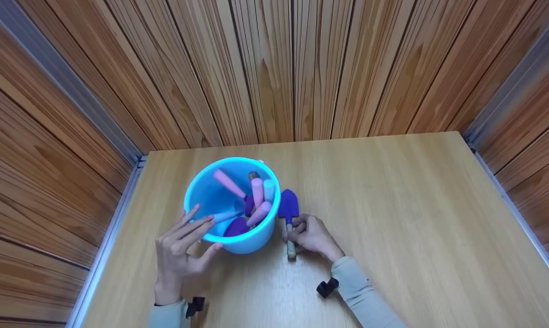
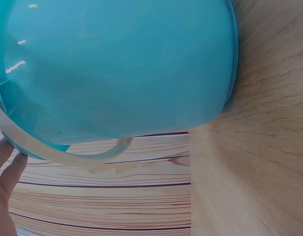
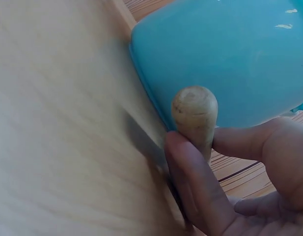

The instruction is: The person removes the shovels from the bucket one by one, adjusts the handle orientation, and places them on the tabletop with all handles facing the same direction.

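Where fingers [image 3: 203,187] pinch, trowel handle [image 3: 194,109], rounded wood

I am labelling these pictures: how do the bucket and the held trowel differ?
The bucket is light blue; the trowel has a purple blade and wooden handle. The bucket is larger than the trowel. The bucket holds tools; the trowel is in the right hand. Both have handles.

Wood tbl [image 1: 415,218], lt-blue bucket [image 1: 251,243] on it, L of ctr
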A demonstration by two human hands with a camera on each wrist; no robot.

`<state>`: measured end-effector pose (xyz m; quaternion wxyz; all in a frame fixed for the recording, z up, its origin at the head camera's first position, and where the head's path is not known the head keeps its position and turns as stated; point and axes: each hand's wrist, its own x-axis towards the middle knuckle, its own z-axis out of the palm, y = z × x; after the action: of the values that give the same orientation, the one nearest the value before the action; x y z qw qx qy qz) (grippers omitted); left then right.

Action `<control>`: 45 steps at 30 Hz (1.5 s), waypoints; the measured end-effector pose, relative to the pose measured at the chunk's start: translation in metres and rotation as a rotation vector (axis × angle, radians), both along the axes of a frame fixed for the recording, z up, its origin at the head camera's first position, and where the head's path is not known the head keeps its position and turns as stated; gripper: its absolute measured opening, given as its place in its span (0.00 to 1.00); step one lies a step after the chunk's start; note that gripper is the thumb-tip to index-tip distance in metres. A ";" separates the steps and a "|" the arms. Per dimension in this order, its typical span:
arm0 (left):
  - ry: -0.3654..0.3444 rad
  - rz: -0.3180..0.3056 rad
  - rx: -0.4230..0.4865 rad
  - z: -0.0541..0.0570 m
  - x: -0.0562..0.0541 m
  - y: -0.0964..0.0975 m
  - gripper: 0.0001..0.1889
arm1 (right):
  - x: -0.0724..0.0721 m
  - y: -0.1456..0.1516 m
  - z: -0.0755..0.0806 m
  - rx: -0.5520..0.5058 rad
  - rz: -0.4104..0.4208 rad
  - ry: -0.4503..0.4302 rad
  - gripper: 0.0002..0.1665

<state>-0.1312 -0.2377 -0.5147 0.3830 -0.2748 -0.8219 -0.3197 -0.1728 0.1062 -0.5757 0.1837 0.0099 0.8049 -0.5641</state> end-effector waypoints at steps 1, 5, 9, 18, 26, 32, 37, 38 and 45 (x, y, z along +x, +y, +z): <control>0.003 -0.003 0.000 0.000 0.000 0.000 0.28 | 0.001 0.000 0.000 0.033 0.002 0.022 0.26; 0.014 -0.002 -0.007 -0.001 0.000 -0.001 0.27 | 0.003 -0.001 -0.001 0.123 0.015 0.059 0.26; 0.012 0.011 -0.020 -0.001 0.001 -0.002 0.27 | 0.004 -0.001 0.000 0.095 0.038 0.031 0.26; 0.054 -0.016 0.010 -0.003 -0.006 0.001 0.27 | 0.004 0.003 0.005 0.075 0.056 -0.006 0.26; 0.072 -0.042 0.034 -0.003 -0.005 -0.004 0.29 | 0.006 0.007 0.021 0.133 0.030 0.046 0.23; 0.079 -0.035 0.040 -0.003 -0.006 -0.003 0.29 | -0.012 0.018 0.060 0.239 0.067 0.111 0.23; 0.056 -0.035 0.042 -0.002 -0.005 -0.003 0.27 | -0.029 0.016 0.099 0.377 0.101 0.210 0.23; 0.054 -0.035 0.045 -0.002 -0.005 -0.003 0.27 | -0.031 0.014 0.107 0.402 0.109 0.232 0.23; 0.049 -0.035 0.043 -0.002 -0.005 -0.003 0.27 | -0.047 -0.012 0.155 0.458 0.157 0.457 0.20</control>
<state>-0.1357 -0.2412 -0.5166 0.4029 -0.2887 -0.8004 -0.3372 -0.2198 0.0940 -0.4206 0.0343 -0.1376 0.9296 -0.3402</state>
